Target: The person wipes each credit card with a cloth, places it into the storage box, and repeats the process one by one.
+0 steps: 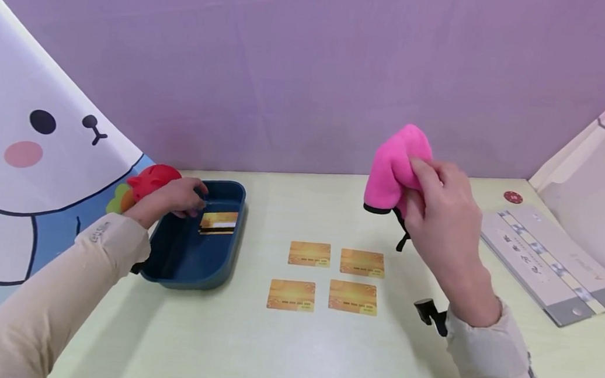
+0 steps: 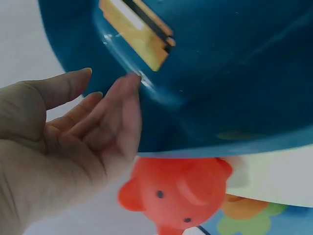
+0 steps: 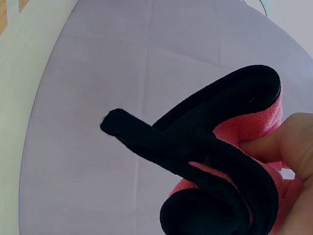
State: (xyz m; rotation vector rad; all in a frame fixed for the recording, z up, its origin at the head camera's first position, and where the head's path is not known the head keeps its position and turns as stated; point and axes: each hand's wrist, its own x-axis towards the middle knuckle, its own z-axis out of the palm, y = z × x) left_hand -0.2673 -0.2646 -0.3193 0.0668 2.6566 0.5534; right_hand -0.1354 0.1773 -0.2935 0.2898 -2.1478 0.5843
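My right hand (image 1: 445, 222) pinches a folded pink fleece item with black edging (image 1: 396, 166) above the right side of the table. In the right wrist view, a black strap (image 3: 151, 144) sticks out from the black-trimmed folds. My left hand (image 1: 182, 196) is over the left wall of a dark blue basin (image 1: 186, 263), with loosely bent fingers and nothing held. Inside the basin lies a gold card (image 1: 218, 223), stripe side up. A red pig figure (image 1: 155, 181) stands behind the left hand, partly hidden by it.
Several gold cards lie in two rows mid-table, one being the lower-left card (image 1: 291, 295). To the right is a grey booklet or folder (image 1: 550, 265), with a red chip (image 1: 513, 197) behind it. Purple cloth (image 1: 310, 84) stands along the table's back edge.
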